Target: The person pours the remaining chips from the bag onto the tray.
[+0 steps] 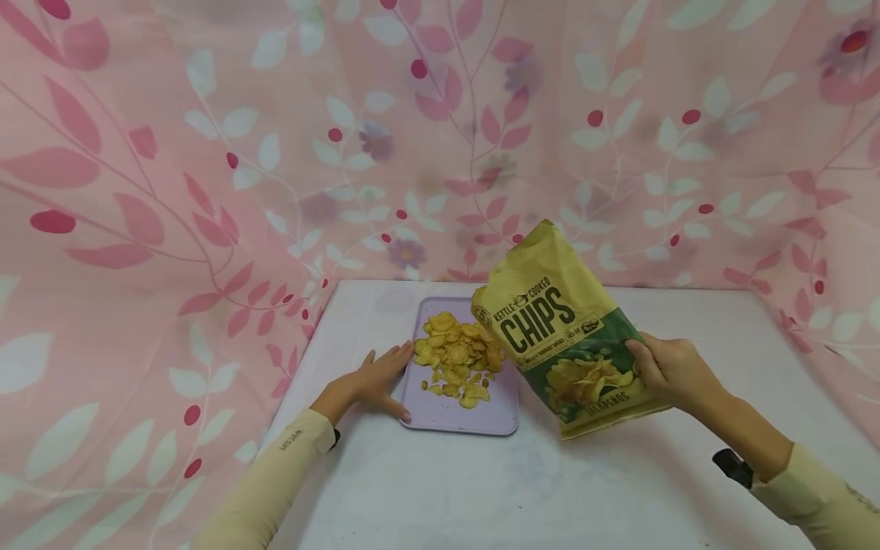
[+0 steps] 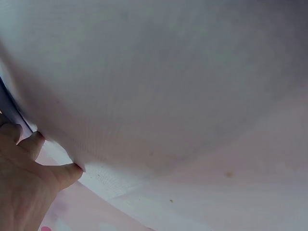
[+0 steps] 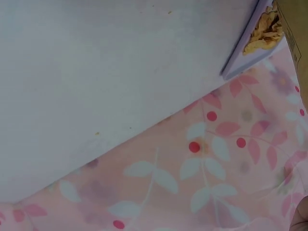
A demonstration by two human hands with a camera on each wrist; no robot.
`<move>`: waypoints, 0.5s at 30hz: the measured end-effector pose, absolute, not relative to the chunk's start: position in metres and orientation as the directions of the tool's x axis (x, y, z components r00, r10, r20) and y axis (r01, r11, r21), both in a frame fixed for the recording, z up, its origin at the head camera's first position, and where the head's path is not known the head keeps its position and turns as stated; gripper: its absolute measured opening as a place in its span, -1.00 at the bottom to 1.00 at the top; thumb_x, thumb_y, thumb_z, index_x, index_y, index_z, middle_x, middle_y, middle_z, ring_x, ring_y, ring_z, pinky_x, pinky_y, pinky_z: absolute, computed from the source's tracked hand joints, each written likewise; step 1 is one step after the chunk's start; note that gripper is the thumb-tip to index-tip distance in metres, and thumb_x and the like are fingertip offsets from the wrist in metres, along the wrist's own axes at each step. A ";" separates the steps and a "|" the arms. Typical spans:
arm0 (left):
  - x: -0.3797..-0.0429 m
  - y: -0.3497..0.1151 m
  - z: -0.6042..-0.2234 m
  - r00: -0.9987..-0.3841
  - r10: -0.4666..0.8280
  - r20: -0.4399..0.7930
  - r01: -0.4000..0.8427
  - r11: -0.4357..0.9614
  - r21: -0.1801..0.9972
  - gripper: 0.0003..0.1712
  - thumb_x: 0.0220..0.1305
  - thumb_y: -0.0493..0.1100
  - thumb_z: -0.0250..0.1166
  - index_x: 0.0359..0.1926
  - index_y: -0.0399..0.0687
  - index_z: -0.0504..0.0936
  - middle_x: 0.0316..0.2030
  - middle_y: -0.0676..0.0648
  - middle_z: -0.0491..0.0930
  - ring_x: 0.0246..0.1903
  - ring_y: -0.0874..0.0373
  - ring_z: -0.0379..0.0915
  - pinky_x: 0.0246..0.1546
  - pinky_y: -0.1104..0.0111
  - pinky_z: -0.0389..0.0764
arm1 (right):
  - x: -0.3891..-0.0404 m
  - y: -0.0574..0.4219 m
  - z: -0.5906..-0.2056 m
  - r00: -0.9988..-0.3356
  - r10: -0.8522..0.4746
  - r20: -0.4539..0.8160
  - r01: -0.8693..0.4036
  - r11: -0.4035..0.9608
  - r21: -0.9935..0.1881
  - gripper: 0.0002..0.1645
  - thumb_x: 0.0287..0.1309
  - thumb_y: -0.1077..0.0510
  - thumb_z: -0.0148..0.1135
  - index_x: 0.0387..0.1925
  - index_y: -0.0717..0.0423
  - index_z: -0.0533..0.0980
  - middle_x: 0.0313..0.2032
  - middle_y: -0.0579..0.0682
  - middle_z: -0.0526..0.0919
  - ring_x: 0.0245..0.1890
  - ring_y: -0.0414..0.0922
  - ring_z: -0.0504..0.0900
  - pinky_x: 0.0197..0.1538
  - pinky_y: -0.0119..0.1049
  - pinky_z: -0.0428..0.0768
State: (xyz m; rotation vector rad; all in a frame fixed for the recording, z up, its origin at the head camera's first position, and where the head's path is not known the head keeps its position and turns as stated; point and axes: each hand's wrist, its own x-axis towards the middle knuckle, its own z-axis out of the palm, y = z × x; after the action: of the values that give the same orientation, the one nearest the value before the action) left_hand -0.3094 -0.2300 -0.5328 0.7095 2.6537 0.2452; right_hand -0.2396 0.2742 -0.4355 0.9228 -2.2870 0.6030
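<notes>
A lilac tray [image 1: 461, 420] lies on the white table with a heap of yellow potato chips [image 1: 455, 351] on it, smaller pieces toward its near half. My left hand [image 1: 374, 380] rests at the tray's left edge, fingers spread; the left wrist view shows its fingers [image 2: 67, 174] against the white surface. With thumb and fingers, my right hand [image 1: 677, 372] grips the right side of a yellow and green chip bag [image 1: 560, 328]. The bag is tilted, its upper left part overlapping the tray's right side. Only a strip of the bag [image 3: 294, 33] appears in the right wrist view.
White cloth covers the table [image 1: 440, 489], with small crumbs [image 3: 97, 133] scattered on it. A pink curtain [image 1: 440, 153] printed with leaves hangs behind and along both sides.
</notes>
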 end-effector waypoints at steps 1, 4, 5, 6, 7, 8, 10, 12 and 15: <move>-0.310 -0.231 -0.534 -0.801 0.510 -0.312 0.445 0.857 0.260 0.65 -0.31 0.60 0.41 0.58 0.03 -0.34 0.59 -0.02 -0.37 0.57 -0.04 -0.38 0.41 -0.31 -0.32 | -0.240 0.273 -0.434 -0.595 -0.474 0.649 -0.729 0.658 -0.187 -0.55 0.49 0.01 -0.02 -0.60 -0.04 0.27 -0.71 -0.38 0.11 -0.70 -0.51 0.05 -0.58 -0.52 0.22; -0.310 -0.231 -0.534 -0.798 0.518 -0.308 0.447 0.852 0.274 0.64 -0.31 0.60 0.41 0.58 0.02 -0.32 0.59 -0.02 -0.36 0.57 -0.05 -0.39 0.41 -0.32 -0.33 | -0.238 0.269 -0.436 -0.659 -0.500 0.562 -0.700 0.681 -0.216 -0.57 0.44 0.09 0.07 -0.60 -0.08 0.24 -0.71 -0.39 0.07 -0.70 -0.51 0.00 -0.53 -0.49 0.25; -0.311 -0.231 -0.534 -0.796 0.520 -0.310 0.449 0.850 0.274 0.65 -0.31 0.61 0.40 0.58 0.02 -0.33 0.59 -0.02 -0.37 0.57 -0.05 -0.39 0.41 -0.32 -0.33 | -0.237 0.268 -0.438 -0.678 -0.503 0.535 -0.689 0.688 -0.228 -0.55 0.43 0.12 0.09 -0.61 -0.08 0.22 -0.71 -0.39 0.06 -0.71 -0.50 -0.02 -0.53 -0.48 0.24; -0.311 -0.231 -0.535 -0.796 0.519 -0.311 0.448 0.851 0.275 0.65 -0.31 0.61 0.40 0.58 0.02 -0.33 0.59 -0.01 -0.37 0.57 -0.04 -0.40 0.41 -0.31 -0.33 | -0.236 0.267 -0.440 -0.701 -0.499 0.510 -0.674 0.698 -0.243 -0.55 0.40 0.16 0.12 -0.62 -0.09 0.21 -0.71 -0.39 0.04 -0.71 -0.50 -0.04 -0.52 -0.48 0.23; -0.310 -0.231 -0.535 -0.796 0.519 -0.311 0.448 0.851 0.274 0.65 -0.32 0.62 0.40 0.58 0.02 -0.33 0.59 -0.01 -0.37 0.57 -0.04 -0.39 0.41 -0.31 -0.33 | -0.235 0.266 -0.442 -0.710 -0.496 0.500 -0.667 0.702 -0.250 -0.55 0.39 0.17 0.13 -0.62 -0.09 0.21 -0.71 -0.39 0.04 -0.71 -0.50 -0.03 -0.52 -0.48 0.24; -0.310 -0.231 -0.535 -0.797 0.518 -0.310 0.448 0.852 0.272 0.66 -0.33 0.62 0.39 0.58 0.02 -0.33 0.59 -0.01 -0.37 0.57 -0.03 -0.39 0.41 -0.31 -0.33 | -0.234 0.265 -0.443 -0.713 -0.495 0.496 -0.665 0.702 -0.255 -0.54 0.39 0.18 0.13 -0.62 -0.09 0.21 -0.71 -0.39 0.04 -0.72 -0.50 -0.03 -0.52 -0.48 0.24; -0.310 -0.231 -0.535 -0.800 0.515 -0.307 0.448 0.854 0.264 0.67 -0.34 0.63 0.39 0.58 0.02 -0.33 0.59 -0.01 -0.36 0.57 -0.03 -0.39 0.42 -0.30 -0.32 | -0.235 0.265 -0.444 -0.707 -0.497 0.504 -0.669 0.700 -0.249 -0.55 0.39 0.17 0.12 -0.62 -0.09 0.21 -0.71 -0.39 0.05 -0.71 -0.50 -0.03 -0.53 -0.48 0.23; -0.310 -0.232 -0.536 -0.803 0.513 -0.303 0.446 0.855 0.264 0.67 -0.35 0.63 0.39 0.58 0.02 -0.33 0.59 -0.01 -0.36 0.57 -0.02 -0.39 0.42 -0.30 -0.32 | -0.236 0.265 -0.443 -0.692 -0.497 0.523 -0.678 0.697 -0.235 -0.54 0.42 0.14 0.10 -0.62 -0.09 0.21 -0.71 -0.39 0.05 -0.71 -0.50 -0.03 -0.53 -0.48 0.23; -0.310 -0.232 -0.536 -0.803 0.512 -0.305 0.444 0.855 0.268 0.67 -0.34 0.63 0.39 0.58 0.03 -0.33 0.59 -0.01 -0.36 0.57 -0.02 -0.40 0.42 -0.30 -0.33 | -0.238 0.265 -0.442 -0.668 -0.490 0.561 -0.689 0.692 -0.216 -0.54 0.45 0.11 0.05 -0.62 -0.08 0.21 -0.71 -0.38 0.07 -0.70 -0.49 -0.04 -0.54 -0.45 0.24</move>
State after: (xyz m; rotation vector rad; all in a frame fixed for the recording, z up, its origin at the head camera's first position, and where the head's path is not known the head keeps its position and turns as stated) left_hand -0.3100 -0.2325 -0.5356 0.7123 2.6612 0.2594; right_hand -0.2382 0.2649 -0.4418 0.9091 -2.4356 0.5758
